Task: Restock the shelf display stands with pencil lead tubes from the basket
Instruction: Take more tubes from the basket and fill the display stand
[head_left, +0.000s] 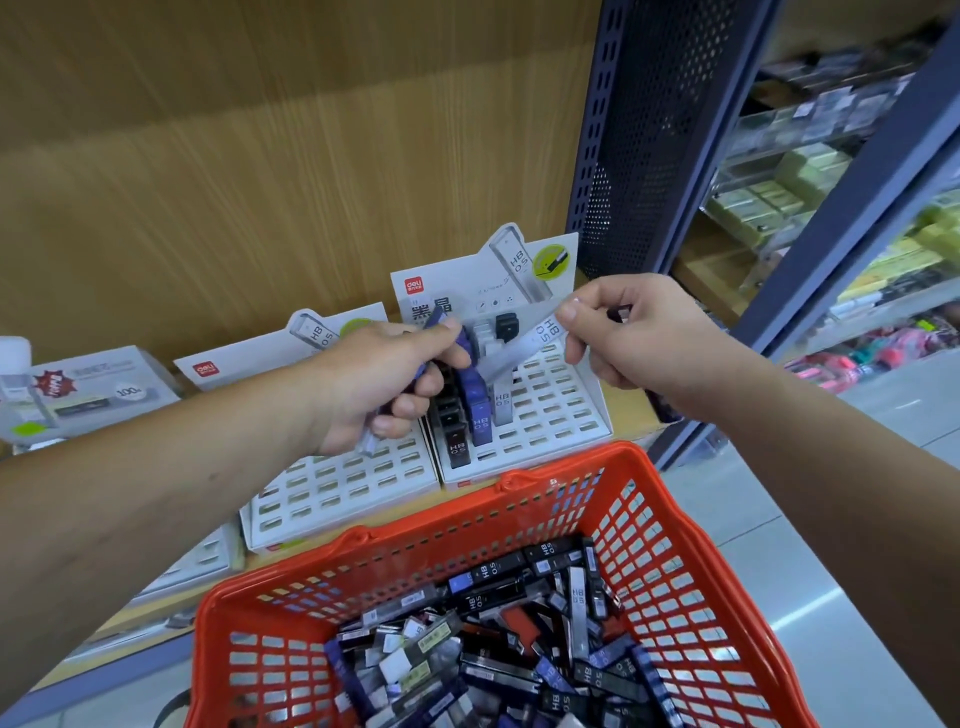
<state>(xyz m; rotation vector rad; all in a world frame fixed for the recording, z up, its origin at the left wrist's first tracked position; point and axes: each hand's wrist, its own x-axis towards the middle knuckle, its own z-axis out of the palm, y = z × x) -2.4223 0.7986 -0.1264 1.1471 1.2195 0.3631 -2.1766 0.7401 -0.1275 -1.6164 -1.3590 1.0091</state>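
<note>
At the centre of the frame, the right hand (639, 332) pinches a grey lead tube (524, 348) by its upper end between thumb and forefinger. The tube slants down-left over the right display stand (550, 415), which holds a few standing tubes (478, 410). Just left, the left hand (384, 384) is curled round a bundle of purple tubes (436, 317). Lower centre, the red basket (415, 551) holds many loose tubes (493, 665).

Glossy orange plastic basket (519, 486), matt white card display stand (556, 410), wood-grain shelf back (260, 182), perforated metal upright (649, 130)
</note>
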